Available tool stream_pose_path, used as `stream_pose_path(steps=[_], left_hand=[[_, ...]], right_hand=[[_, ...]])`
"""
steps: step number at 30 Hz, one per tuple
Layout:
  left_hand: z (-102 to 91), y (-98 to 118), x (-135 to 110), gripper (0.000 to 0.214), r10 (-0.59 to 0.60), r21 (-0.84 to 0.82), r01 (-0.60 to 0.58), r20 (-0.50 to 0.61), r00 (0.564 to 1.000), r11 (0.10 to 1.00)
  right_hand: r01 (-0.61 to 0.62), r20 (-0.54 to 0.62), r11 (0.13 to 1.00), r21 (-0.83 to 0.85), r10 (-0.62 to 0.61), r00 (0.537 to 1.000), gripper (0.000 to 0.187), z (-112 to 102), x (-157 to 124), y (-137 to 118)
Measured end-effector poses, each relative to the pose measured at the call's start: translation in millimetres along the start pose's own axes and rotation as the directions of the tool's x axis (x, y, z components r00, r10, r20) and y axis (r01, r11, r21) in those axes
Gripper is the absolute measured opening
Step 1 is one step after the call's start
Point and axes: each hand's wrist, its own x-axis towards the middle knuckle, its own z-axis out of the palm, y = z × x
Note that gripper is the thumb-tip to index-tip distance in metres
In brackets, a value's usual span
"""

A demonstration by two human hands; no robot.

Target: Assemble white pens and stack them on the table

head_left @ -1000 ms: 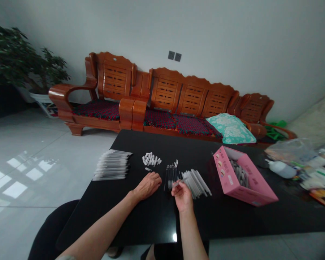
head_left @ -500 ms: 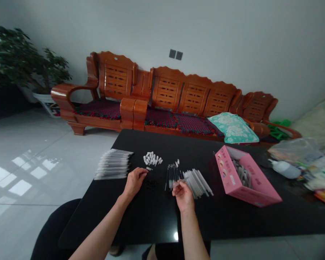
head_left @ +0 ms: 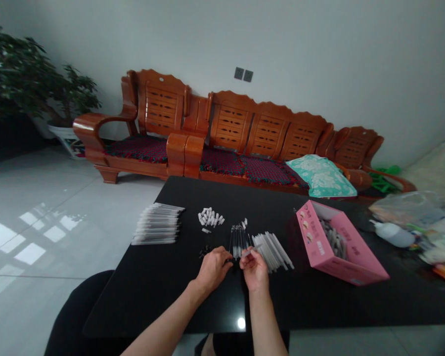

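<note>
Half a second on, your left grip, pinched, contents unclear, has shifted right from the loose white cap to between the black pieces and your right grip. The latter stays closed on a pale tube, lying across its fingertips near the dark rods.

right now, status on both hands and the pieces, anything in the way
Right hand gripping pale tube. Left hand close by, fingers curled, grip unclear. Thin rods just beyond. Pink box off right, clear of both hands.
</note>
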Motion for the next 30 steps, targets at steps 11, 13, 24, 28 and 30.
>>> stream_pose_path(steps=[11,13,24,28,30], left_hand=[[3.8,4,1,0.007,-0.15,-0.078,0.147,-0.042,0.988,0.986],[-4.1,-6,-5,0.007,-0.287,-0.281,0.259,-0.066,0.956,0.924],[-45.6,-38,-21,0.034,-0.501,-0.918,0.272,0.097,0.86,0.288],[-53.7,-33,-22,0.032,-0.517,-0.973,0.2,0.114,0.848,0.114],[-56.4,-30,-22,0.03,-0.517,-0.98,0.186,0.126,0.847,0.066]], right_hand=[[0.008,0.022,1.0,-0.004,-0.008,1.0,0.015,3,-1,1],[0.008,0.03,1.0,-0.002,-0.008,1.0,0.014,3,-2,1],[0.07,0.064,0.992,-0.108,-0.063,0.996,0.019,39,-12,9],[0.074,0.101,0.991,-0.112,-0.063,0.993,0.02,61,-23,16],[0.081,0.103,0.989,-0.121,-0.068,0.992,0.02,69,-29,20]])
